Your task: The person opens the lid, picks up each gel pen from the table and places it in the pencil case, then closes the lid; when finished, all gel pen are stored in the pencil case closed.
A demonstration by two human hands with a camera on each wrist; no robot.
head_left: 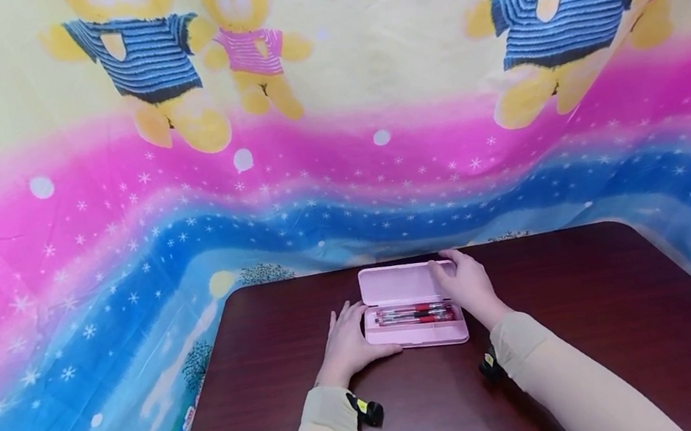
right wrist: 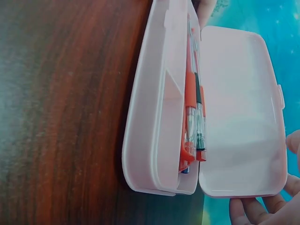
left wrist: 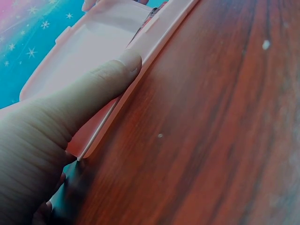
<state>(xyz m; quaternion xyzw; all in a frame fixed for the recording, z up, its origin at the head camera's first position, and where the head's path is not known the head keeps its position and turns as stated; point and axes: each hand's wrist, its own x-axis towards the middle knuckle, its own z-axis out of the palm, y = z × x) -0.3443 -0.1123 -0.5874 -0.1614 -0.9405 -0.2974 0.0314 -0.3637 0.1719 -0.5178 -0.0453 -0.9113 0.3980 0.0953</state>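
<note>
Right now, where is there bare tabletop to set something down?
Bare wood lies right of the right hand to the table edge, and left of the left hand. It is crowded mid-table, where both hands flank the open pink pencil case holding pens.

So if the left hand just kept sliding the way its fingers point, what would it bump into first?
Little, probably: the left hand already touches the pink pencil case, thumb pressed on its front edge. Its fingers point past the case's left end, toward bare table and then the cloth backdrop.
</note>
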